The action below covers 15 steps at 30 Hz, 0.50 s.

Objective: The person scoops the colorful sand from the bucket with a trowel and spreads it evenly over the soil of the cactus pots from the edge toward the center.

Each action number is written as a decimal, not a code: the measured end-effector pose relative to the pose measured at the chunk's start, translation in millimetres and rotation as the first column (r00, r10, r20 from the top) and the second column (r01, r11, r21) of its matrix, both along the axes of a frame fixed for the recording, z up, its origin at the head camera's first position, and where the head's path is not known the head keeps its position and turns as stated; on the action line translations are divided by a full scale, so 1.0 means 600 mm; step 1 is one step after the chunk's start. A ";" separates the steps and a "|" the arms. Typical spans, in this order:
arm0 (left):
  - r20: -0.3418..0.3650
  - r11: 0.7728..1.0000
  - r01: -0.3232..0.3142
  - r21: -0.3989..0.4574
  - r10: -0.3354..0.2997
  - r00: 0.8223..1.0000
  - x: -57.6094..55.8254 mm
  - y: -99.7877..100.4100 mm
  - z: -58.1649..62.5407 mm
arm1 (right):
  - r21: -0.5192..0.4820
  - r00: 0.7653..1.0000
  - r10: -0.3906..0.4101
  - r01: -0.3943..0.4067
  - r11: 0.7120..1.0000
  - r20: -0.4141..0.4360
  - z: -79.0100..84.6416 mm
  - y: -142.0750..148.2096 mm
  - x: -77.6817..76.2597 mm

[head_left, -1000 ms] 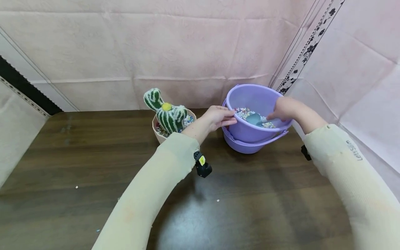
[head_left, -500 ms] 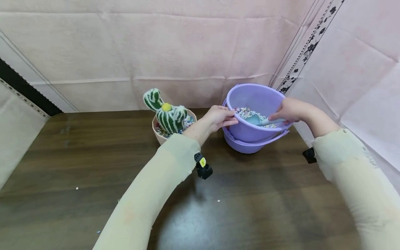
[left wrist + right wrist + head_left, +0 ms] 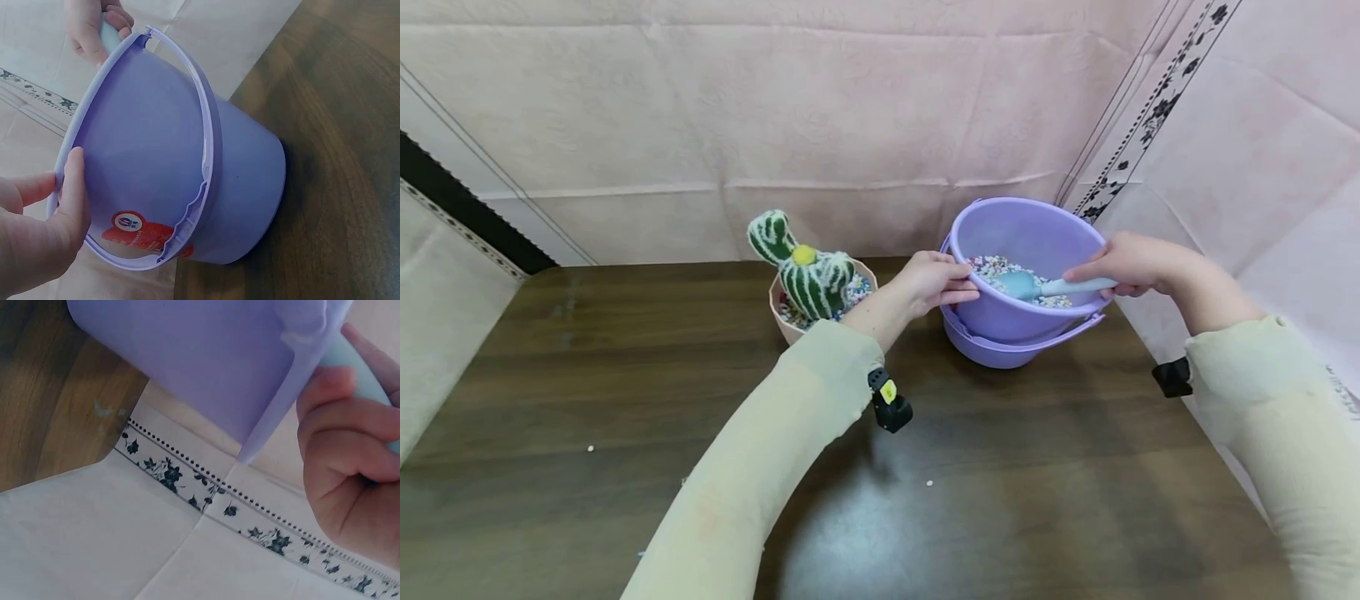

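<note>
A purple bucket (image 3: 1011,323) with its handle folded down along the front stands on the wooden floor, with multicoloured small pebbles (image 3: 991,265) inside. My left hand (image 3: 931,282) pinches the bucket's left rim between thumb and fingers, also plain in the left wrist view. A light blue toy shovel (image 3: 1078,286) lies slanted over the pebbles, its blade (image 3: 1018,285) inside the bucket near the left rim. At the right rim my right hand (image 3: 1138,262) grips the shovel's handle, fingers curled round it in the right wrist view (image 3: 353,456). What the blade carries is hard to tell.
Left of the bucket, a knitted green-and-white cactus (image 3: 812,287) with a yellow flower sits in a pale pot (image 3: 781,315) of pebbles, partly behind my left forearm. Pale cloth walls (image 3: 850,108) border the floor (image 3: 1000,500) behind and right. A few stray pebbles (image 3: 929,483) lie about.
My right hand has drawn back up and right from inside the bucket to its right rim, bringing more of the shovel's handle into view. The left hand keeps its hold on the rim.
</note>
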State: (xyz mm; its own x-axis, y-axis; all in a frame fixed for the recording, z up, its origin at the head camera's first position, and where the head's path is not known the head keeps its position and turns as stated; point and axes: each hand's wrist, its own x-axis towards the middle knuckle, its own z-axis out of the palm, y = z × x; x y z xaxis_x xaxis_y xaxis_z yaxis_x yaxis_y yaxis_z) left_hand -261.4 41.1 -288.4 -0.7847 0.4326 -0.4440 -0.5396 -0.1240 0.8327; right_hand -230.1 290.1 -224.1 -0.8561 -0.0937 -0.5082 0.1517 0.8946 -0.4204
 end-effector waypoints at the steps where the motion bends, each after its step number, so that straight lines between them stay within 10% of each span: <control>1: -0.003 1.000 0.000 -0.001 0.000 1.000 0.000 0.000 0.000 | -0.012 1.000 -0.007 0.007 1.000 0.013 0.001 0.004 0.001; 15: -0.001 1.000 -0.011 0.004 0.011 1.000 0.000 0.003 -0.001 | -0.120 0.990 -0.133 0.137 0.983 0.041 0.004 0.048 0.015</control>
